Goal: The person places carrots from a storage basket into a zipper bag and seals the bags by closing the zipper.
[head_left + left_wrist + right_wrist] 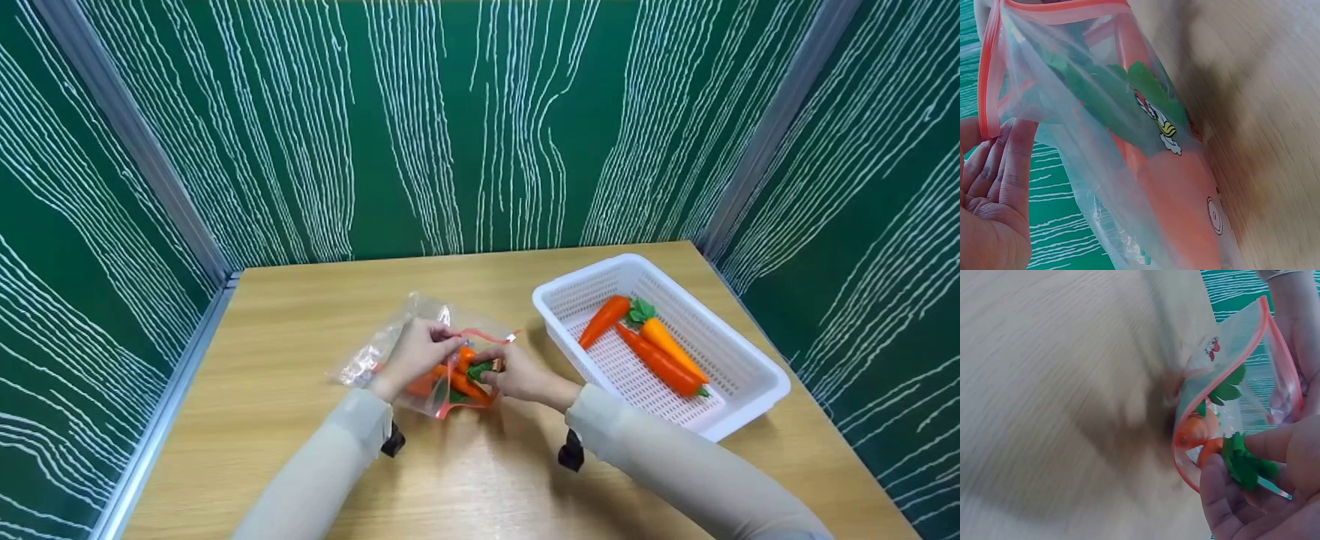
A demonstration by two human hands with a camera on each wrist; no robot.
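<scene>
A clear zip bag (429, 306) with a red-orange zip edge lies on the table, its mouth spread open. My left hand (421, 349) pinches the zip edge between thumb and fingers, as the left wrist view also shows. Inside the bag are orange carrots (1196, 428) with green leaves (1148, 84). At the mouth, my right hand (521, 373) grips a carrot by its green leafy top (1247, 464), its orange end within the opening. The bag film and the hands hide part of the contents.
To the right stands a white perforated basket (774, 390). It holds an orange-red carrot (604, 321), a yellow-orange carrot (666, 345) with leaves and a red-orange one (660, 365) with a green tip. Green patterned panels (480, 150) enclose the wooden table (300, 300).
</scene>
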